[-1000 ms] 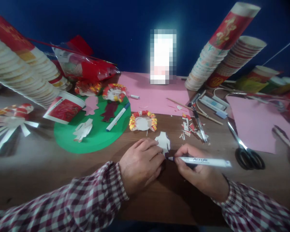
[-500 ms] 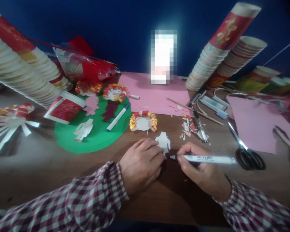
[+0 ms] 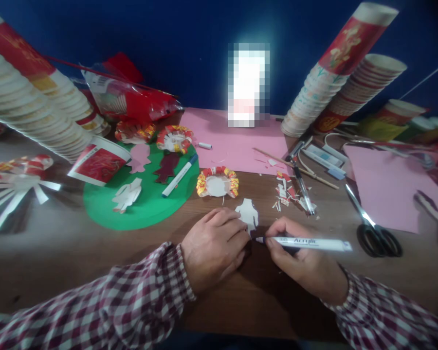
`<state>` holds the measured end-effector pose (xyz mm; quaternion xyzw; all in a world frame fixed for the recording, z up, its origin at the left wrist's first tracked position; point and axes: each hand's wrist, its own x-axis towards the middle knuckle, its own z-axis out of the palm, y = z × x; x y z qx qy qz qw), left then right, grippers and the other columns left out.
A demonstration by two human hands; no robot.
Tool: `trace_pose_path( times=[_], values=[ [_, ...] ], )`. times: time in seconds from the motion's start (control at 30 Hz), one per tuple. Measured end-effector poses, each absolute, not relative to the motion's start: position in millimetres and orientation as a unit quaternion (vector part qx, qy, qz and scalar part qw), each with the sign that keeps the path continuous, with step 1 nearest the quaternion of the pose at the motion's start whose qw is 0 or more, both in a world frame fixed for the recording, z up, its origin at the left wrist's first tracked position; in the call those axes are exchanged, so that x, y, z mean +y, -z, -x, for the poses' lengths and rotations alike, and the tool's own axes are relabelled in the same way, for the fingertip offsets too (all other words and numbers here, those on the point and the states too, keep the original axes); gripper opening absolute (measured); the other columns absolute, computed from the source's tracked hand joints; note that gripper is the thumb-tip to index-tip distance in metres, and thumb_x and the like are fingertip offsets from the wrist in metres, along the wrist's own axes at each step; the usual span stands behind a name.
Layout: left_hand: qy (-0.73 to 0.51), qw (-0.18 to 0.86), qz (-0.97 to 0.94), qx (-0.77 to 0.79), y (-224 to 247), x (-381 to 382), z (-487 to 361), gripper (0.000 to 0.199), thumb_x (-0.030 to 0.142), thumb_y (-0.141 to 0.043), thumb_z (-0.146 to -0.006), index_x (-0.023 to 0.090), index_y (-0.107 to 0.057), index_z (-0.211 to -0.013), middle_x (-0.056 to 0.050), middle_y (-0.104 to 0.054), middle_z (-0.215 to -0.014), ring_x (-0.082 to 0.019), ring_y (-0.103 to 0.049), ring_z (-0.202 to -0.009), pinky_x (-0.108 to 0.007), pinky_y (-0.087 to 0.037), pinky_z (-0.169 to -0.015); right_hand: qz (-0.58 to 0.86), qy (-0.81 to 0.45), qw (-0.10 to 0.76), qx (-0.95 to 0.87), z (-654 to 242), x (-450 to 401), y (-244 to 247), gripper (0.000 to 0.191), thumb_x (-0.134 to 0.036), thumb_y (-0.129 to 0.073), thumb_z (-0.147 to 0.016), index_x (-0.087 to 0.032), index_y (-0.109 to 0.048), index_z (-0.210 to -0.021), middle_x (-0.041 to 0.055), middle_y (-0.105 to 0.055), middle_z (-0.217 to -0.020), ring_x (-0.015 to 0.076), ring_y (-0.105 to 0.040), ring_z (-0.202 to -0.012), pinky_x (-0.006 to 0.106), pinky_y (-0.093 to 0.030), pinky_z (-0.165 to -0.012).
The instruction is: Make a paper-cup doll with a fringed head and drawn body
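A small white paper cutout (image 3: 248, 212), shaped like a figure, lies flat on the wooden table in front of me. My left hand (image 3: 219, 243) presses it down with curled fingers that cover its lower left part. In my right hand (image 3: 302, 257) is a white acrylic marker (image 3: 321, 243), pinched between thumb and fingers. Its tip points left, at the cutout's lower edge by my left fingertips; contact cannot be made out. Just beyond the cutout sits a ring of folded red and yellow paper (image 3: 217, 183) with a white centre.
Black-handled scissors (image 3: 375, 238) lie at right beside pink paper (image 3: 387, 194). Paper scraps (image 3: 286, 189) and a pen (image 3: 302, 187) are nearer. Left, a green sheet (image 3: 138, 221) carries cutouts and a capped marker (image 3: 179, 176). Tall paper cup stacks (image 3: 317, 97) lean on both sides.
The marker and its tip have shifted slightly left and down along the cutout's edge. My left hand stays on the cutout. The whole view has moved very slightly.
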<state>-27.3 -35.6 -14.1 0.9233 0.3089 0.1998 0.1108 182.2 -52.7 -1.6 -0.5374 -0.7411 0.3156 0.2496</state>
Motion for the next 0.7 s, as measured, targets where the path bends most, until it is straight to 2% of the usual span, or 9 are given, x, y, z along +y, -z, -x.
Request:
trace_pose_path(
  times=[0.4, 0.57, 0.7],
  values=[
    [-0.192, 0.111, -0.926, 0.306, 15.7, -35.2, 27.9, 0.02, 0.025, -0.047, -0.09, 0.014, -0.06, -0.1, -0.006, -0.063, -0.106, -0.024, -0.049, -0.109, -0.042, -0.041, -0.096, 0.532, -0.305, 0.248, -0.75, -180.2, -52.1, -3.1, 0.01, -0.023, -0.055, -0.081, -0.02, -0.056, -0.073, -0.003, -0.055, -0.058, 0.0099, -0.049, -0.05, 0.021, -0.039, -0.048],
    [-0.196, 0.111, -0.924, 0.309, 16.6, -36.0, 27.2, 0.019, 0.024, -0.049, -0.089, 0.014, -0.06, -0.101, -0.006, -0.063, -0.107, -0.024, -0.049, -0.109, -0.042, -0.042, -0.096, 0.543, -0.347, 0.266, -0.717, -181.8, -52.1, -1.7, 0.009, -0.024, -0.053, -0.083, -0.02, -0.054, -0.075, -0.0048, -0.051, -0.054, 0.0087, -0.044, -0.045, 0.019, -0.036, -0.042],
    [-0.205, 0.11, -0.922, 0.31, 16.6, -36.7, 27.2, 0.02, 0.024, -0.05, -0.089, 0.013, -0.059, -0.102, -0.007, -0.063, -0.106, -0.024, -0.049, -0.109, -0.041, -0.042, -0.096, 0.533, -0.337, 0.274, -0.726, -182.4, -52.2, -2.5, 0.008, -0.022, -0.054, -0.082, -0.02, -0.054, -0.074, -0.0046, -0.051, -0.055, 0.009, -0.046, -0.048, 0.02, -0.038, -0.046]
  ],
)
